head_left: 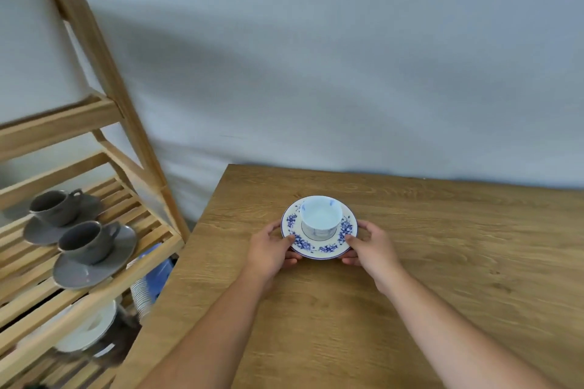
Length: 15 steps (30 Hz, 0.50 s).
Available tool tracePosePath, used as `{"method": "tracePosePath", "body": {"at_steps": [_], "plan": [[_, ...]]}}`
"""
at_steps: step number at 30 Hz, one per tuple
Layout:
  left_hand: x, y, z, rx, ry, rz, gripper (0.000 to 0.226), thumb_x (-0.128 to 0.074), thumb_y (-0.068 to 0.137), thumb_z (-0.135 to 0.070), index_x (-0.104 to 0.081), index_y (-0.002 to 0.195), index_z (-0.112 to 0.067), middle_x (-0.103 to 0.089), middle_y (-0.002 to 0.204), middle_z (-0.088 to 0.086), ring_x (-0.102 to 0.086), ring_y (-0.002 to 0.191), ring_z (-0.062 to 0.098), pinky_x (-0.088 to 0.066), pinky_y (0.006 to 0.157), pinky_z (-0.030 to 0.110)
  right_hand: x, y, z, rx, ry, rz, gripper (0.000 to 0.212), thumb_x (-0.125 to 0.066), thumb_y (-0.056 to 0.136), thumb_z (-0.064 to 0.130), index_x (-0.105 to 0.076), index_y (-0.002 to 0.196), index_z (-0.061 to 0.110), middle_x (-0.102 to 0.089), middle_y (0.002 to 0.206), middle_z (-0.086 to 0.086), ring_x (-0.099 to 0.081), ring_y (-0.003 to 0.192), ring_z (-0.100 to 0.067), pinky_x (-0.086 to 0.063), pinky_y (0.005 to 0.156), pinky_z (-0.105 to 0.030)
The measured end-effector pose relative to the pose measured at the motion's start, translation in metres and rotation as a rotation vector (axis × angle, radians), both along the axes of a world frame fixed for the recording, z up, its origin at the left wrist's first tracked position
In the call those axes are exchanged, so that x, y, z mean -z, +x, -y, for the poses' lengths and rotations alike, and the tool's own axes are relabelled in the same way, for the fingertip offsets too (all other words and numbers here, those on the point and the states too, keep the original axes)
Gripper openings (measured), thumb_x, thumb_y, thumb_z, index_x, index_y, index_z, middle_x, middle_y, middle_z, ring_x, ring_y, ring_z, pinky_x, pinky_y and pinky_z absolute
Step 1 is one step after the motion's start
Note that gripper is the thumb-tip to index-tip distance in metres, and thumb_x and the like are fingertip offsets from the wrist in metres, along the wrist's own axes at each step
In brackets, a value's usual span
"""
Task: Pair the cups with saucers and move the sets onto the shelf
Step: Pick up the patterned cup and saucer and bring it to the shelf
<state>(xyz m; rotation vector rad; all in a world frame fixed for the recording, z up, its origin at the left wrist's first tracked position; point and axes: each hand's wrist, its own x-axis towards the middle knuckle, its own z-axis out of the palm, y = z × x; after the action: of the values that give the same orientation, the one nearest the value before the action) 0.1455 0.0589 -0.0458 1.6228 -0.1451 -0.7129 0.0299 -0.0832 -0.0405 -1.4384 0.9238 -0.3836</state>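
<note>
Now the left hand (271,249) and right hand (369,243) clamp opposite edges of a blue-flowered saucer (319,246), thumbs on its rim, on the wooden table (442,262). A white handleless cup (320,216) stands on it. Leftward, two grey cup-and-saucer sets (85,246) sit on the slatted wooden shelf (148,224).

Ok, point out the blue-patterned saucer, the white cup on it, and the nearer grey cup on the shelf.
blue-patterned saucer (328,249), head view, front rim.
white cup (320,218), head view, inside bowl.
nearer grey cup (85,245), head view, outer wall.
</note>
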Motion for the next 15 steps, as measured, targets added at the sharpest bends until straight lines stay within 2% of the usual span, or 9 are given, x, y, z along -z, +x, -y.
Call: {"method": "tracePosePath", "body": {"at_steps": [7, 15], "plan": [[-0.01, 0.01, -0.107, -0.193, -0.016, 0.057, 0.042, -0.06, 0.092, -0.004, -0.052, 0.132, -0.009, -0.072, 0.072, 0.011, -0.064, 0.046, 0.011, -0.054, 0.046, 0.02, -0.014, 0.037, -0.086, -0.196, -0.005, 0.029, 0.039, -0.055, 0.09, 0.002, -0.048, 0.128, 0.01, -0.069, 0.083, -0.01, -0.063, 0.055, -0.022, -0.054, 0.044, -0.022], [-0.01, 0.024, -0.25, -0.478, 0.053, 0.062, 0.04, -0.061, 0.092, -0.008, -0.052, 0.131, -0.015, -0.075, 0.079, 0.015, -0.067, 0.053, 0.015, -0.057, 0.051, 0.024, -0.008, 0.103, -0.21, -0.476, 0.006, 0.0, 0.04, -0.057, 0.09, 0.004, -0.049, 0.128, 0.009, -0.07, 0.085, -0.011, -0.064, 0.051, -0.018, -0.055, 0.047, -0.025]]}}
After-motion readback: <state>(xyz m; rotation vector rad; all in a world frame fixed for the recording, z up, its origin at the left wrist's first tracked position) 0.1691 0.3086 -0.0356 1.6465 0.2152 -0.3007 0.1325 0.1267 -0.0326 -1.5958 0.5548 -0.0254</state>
